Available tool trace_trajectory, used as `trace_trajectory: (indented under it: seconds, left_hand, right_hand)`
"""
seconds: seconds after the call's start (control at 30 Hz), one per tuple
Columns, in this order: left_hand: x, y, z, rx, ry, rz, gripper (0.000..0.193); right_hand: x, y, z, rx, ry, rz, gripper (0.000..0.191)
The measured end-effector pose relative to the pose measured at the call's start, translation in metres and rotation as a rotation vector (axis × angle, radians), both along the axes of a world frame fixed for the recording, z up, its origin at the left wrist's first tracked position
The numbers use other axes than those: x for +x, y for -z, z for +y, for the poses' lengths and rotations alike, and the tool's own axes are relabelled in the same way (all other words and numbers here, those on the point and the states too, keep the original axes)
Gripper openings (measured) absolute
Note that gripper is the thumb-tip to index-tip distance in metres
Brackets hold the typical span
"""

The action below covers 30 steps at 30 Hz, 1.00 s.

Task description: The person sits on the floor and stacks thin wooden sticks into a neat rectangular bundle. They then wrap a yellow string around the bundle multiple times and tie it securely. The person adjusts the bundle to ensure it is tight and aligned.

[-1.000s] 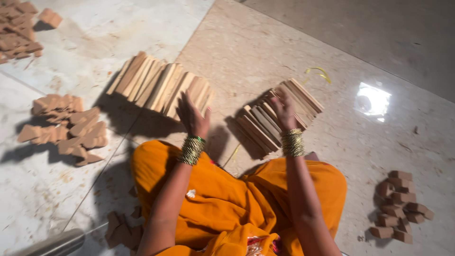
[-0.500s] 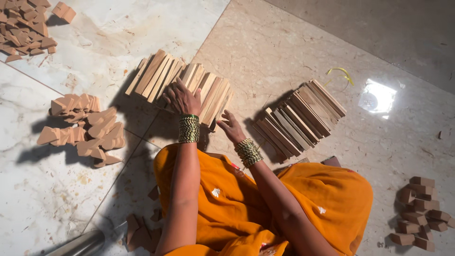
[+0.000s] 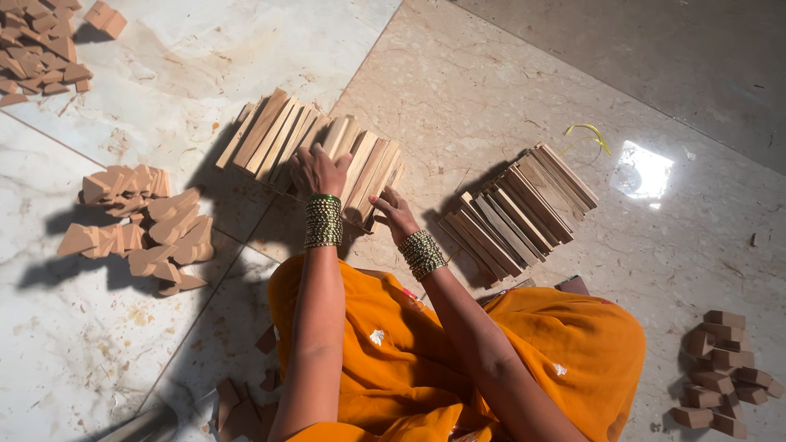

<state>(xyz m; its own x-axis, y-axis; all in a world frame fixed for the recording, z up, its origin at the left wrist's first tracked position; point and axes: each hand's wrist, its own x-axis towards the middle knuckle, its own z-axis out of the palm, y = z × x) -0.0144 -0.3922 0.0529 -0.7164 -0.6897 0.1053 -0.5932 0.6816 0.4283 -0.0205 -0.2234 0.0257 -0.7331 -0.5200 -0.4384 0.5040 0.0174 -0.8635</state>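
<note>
— Resting on the row of pale flat wooden slats standing on edge point(image 3: 315, 143), is that the left hand point(image 3: 318, 170)?

— Yes. It lies palm down on the near side of the row, at about 11 o'clock from the person's lap, fingers curled over the slat tops. I cannot tell whether it pinches any one slat.

— And the right hand point(image 3: 395, 213)?

— Just at 4 o'clock from the left one, touching the near right end of the same row. Its fingers are loosely bent against the end slats; a firm grip cannot be made out.

— What is on the wrists?

— A stack of green and gold bangles point(image 3: 323, 221) on the left, a similar stack of gold bangles point(image 3: 422, 254) on the right.

— Going outward?

— At 3 o'clock from the row, apart from it, a second bundle of darker wooden slats point(image 3: 516, 213) leans on the beige stone floor point(image 3: 491, 82). Beyond it at 2 o'clock lies a yellow loop of band point(image 3: 588, 135).

— The left side?

— At 9 o'clock, a heap of small reddish-brown wedge-shaped wooden pieces point(image 3: 139, 229) sits on the white marble tiles point(image 3: 205, 49). A further pile of brown blocks point(image 3: 41, 49) lies at 10 o'clock in the corner.

— Anything nearer the person?

— The orange cloth garment point(image 3: 573, 352) covers the lap, and at 4 o'clock a small stack of brown rectangular blocks point(image 3: 720, 372) stands well apart.
</note>
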Motion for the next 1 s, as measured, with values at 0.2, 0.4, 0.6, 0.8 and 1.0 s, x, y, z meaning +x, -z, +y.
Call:
trace_trajectory:
  seconds: [0.2, 0.4, 0.6, 0.8, 1.0]
  left_hand:
    - [-0.007, 0.0, 0.019, 0.121, 0.046, -0.051, 0.078]
    - [-0.01, 0.013, 0.008, 0.25, 0.153, 0.063, 0.1]
    - [-0.002, 0.017, 0.009, 0.264, 0.125, -0.125, 0.103]
    - [-0.011, 0.021, 0.02, 0.181, 0.133, -0.025, 0.117]
    - [-0.004, 0.015, 0.005, 0.385, 0.137, -0.206, 0.114]
  right_hand:
    - [0.001, 0.004, -0.002, -0.04, -0.01, -0.034, 0.116]
    - [0.006, 0.001, 0.003, -0.112, -0.036, -0.006, 0.099]
    - [0.001, 0.001, 0.003, -0.083, 0.015, -0.057, 0.076]
    - [-0.001, -0.003, 0.005, -0.134, 0.028, -0.063, 0.073]
    - [0.0, -0.005, 0.016, -0.122, 0.044, -0.12, 0.068]
